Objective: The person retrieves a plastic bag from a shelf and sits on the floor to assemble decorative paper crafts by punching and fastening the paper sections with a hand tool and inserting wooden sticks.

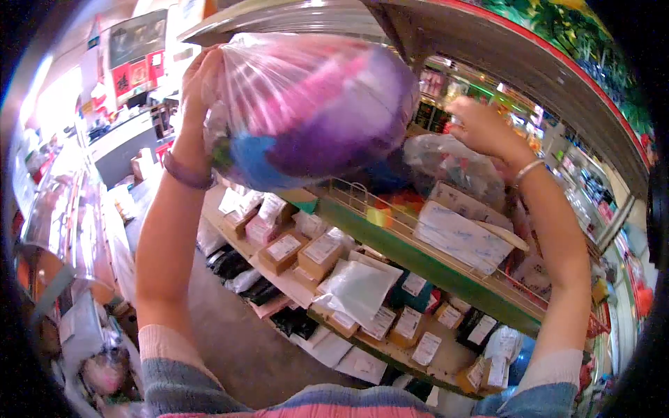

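Observation:
Raised at the upper left, my left hand [202, 80] grips the gathered end of a clear plastic bag [313, 111]. Pink, purple, white and blue soft items fill the bag, which hangs above the shelves. On the right, my right hand [477, 125] is lifted over another clear bag [456, 167] on the upper shelf, its fingers curled. Whether anything sits between those fingers is too blurred to tell. Below that bag stands a white box with blue marks [463, 237], beside a brown carton [470, 203].
A green-edged shelf [411, 258] with a wire rail crosses the middle. Labelled cardboard boxes [282, 252] and a flat white packet [357, 287] lie on the lower shelf. Black bags [230, 265] are underneath. A counter [125, 143] stands at the far left.

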Motion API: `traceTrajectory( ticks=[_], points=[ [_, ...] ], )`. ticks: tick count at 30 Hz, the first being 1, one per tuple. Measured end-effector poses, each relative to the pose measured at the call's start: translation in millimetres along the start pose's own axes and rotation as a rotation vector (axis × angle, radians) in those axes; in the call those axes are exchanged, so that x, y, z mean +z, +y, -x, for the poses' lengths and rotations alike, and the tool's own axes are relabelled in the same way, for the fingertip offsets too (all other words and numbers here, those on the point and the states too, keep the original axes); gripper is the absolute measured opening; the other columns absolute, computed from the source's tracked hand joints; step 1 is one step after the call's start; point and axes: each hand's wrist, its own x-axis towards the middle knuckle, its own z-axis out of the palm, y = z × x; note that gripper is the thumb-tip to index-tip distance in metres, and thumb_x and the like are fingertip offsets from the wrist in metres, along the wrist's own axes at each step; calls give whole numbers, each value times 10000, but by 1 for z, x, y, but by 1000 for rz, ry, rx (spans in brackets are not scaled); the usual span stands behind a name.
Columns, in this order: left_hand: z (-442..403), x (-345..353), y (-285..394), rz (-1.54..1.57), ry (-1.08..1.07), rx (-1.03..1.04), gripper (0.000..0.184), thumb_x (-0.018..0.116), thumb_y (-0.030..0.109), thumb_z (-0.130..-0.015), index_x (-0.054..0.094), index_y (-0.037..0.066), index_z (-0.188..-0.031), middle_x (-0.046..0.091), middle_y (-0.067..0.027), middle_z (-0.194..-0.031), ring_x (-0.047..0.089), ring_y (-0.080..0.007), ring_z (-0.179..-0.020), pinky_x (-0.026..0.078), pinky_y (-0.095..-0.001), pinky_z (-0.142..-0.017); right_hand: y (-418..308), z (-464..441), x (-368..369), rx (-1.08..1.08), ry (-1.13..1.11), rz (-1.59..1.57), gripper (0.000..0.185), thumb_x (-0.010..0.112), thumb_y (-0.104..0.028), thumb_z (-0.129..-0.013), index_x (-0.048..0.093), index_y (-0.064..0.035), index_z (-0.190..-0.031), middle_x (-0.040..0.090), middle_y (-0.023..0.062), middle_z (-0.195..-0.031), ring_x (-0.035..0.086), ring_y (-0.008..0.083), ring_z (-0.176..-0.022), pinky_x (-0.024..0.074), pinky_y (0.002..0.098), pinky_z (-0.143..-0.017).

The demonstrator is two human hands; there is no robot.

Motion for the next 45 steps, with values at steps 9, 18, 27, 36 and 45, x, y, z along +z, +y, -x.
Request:
traceTrajectory(
  ticks=[9, 18, 27, 36, 45],
  points=[
    [129, 27, 94, -817, 124, 347, 188, 612, 163, -761, 649, 43, -901, 655, -119, -806, 622, -180, -736, 475, -288, -696, -195, -49, -95, -493, 380, -710, 390, 667, -292, -780, 628, 5, -1030, 636, 161, -958, 625, 242, -861, 478, 313, -786],
    [251, -36, 121, -1083, -252, -283, 199, 664, 178, -730, 654, 43, -876, 639, -100, -741, 617, -177, -681, 479, -295, -651, -351, 7, 17, -407, 262, -1133, 202, 570, -202, -745, 607, -18, -819, 638, 200, -822, 625, 365, -810, 483, 473, -728],
    [333, -180, 113, -444, -4, -933, 141, 663, 124, -779, 642, 17, -869, 621, -10, -720, 569, -79, -636, 460, -220, -591, -498, 14, 102, -396, -423, -1827, 207, 534, -78, -763, 624, 46, -902, 657, 125, -796, 619, 172, -736, 489, 292, -699],
    [311, -341, 88, -256, 303, -957, 85, 627, 78, -801, 605, 22, -861, 610, -23, -720, 574, -83, -629, 463, -206, -573, -638, -99, 126, -370, -723, -2125, 130, 617, -105, -830, 600, 9, -889, 584, -5, -783, 514, 55, -705, 431, 212, -625],
    [287, -461, 37, -1197, 260, -504, 269, 606, 208, -831, 496, 67, -1031, 616, -175, -848, 644, -295, -757, 501, -385, -642, -763, -218, 187, -338, -725, -2170, 208, 607, -162, -854, 631, 17, -958, 613, 5, -823, 527, 75, -734, 432, 213, -645]
  ],
)
